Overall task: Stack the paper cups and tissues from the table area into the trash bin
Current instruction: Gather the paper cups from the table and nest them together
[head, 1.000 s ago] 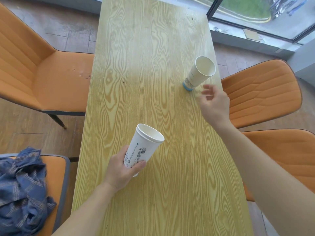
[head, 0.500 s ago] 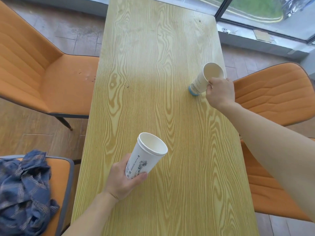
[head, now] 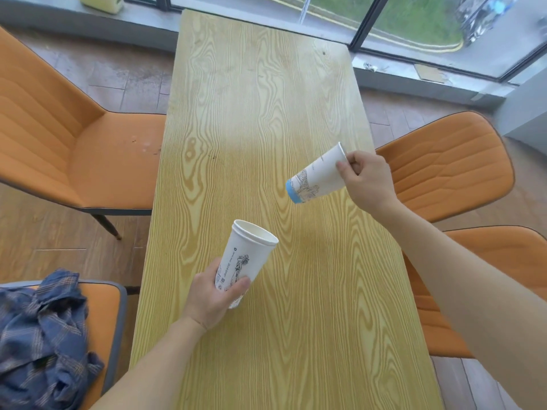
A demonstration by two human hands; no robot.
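Observation:
My left hand (head: 211,297) grips the lower part of a tall white stack of nested paper cups (head: 245,255), mouth up and tilted to the right, above the wooden table (head: 266,113). My right hand (head: 367,180) pinches the rim of a white paper cup with a blue base (head: 318,179). That cup is lifted off the table and tipped on its side, base pointing left and down toward the stack. The two are apart. No tissues and no trash bin are in view.
Orange chairs stand on both sides: one at the left (head: 74,137) and two at the right (head: 450,170). A crumpled blue plaid cloth (head: 38,335) lies on a chair at the lower left. Windows run along the far wall.
My right hand reached the blue-based cup, closed on its rim and lifted it off the table, tipping it sideways. The left hand has held its cup stack throughout.

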